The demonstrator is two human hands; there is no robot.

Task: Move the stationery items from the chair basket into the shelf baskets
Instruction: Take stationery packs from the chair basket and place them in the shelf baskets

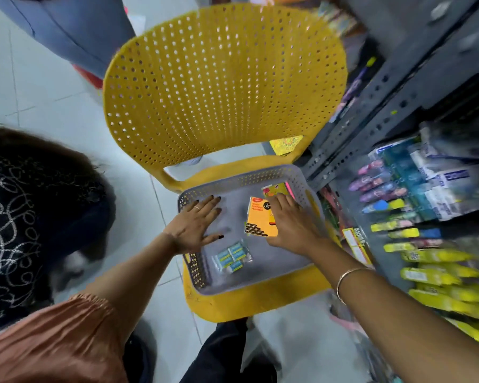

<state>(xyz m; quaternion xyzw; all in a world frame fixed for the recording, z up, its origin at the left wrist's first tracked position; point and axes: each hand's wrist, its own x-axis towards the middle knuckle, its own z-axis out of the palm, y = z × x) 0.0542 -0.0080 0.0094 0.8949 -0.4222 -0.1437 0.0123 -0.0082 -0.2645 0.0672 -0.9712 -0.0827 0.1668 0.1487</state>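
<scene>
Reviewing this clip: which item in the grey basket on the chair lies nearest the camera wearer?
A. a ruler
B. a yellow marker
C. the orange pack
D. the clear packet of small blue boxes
D: the clear packet of small blue boxes lies at the near end of the basket, the orange pack farther back.

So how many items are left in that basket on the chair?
3 visible: an orange pack under the right hand, a yellow pack behind it, an eraser packet nearest. The hands may hide more.

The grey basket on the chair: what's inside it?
In the grey basket: an orange packet, a yellow pack behind it, and a packet of erasers. Both hands cover part of its floor.
</scene>
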